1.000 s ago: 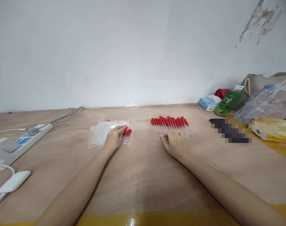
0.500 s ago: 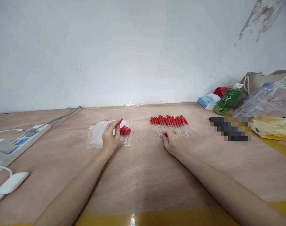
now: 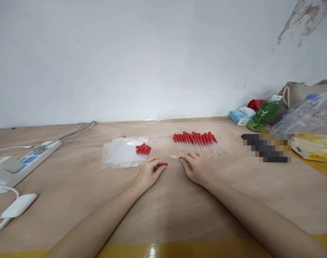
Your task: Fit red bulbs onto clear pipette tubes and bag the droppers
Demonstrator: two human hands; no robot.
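Note:
My left hand (image 3: 150, 171) pinches a red rubber dropper bulb (image 3: 162, 165), whose end points right. Facing it, my right hand (image 3: 192, 166) grips a clear glass dropper tube (image 3: 174, 156) that sticks out to the left. A short gap separates bulb and tube. Behind my left hand, loose red bulbs (image 3: 143, 148) lie in a small pile on clear zip bags (image 3: 120, 152). Several bare glass tubes (image 3: 160, 147) lie side by side between the bags and a row of droppers with red bulbs (image 3: 195, 138), which rests just beyond my right hand.
A power strip (image 3: 31, 157) with cables and a white plug-like piece (image 3: 20, 206) lie at the left. On the right are a blue tissue pack (image 3: 238, 116), a green bottle (image 3: 264, 114), plastic bags (image 3: 306, 111), a yellow packet (image 3: 314, 147) and a blurred dark object (image 3: 265, 148).
My left hand has moved right and towards me from the bags, carrying the red bulb. The glass tube now shows in my right hand, which stays near the dropper row.

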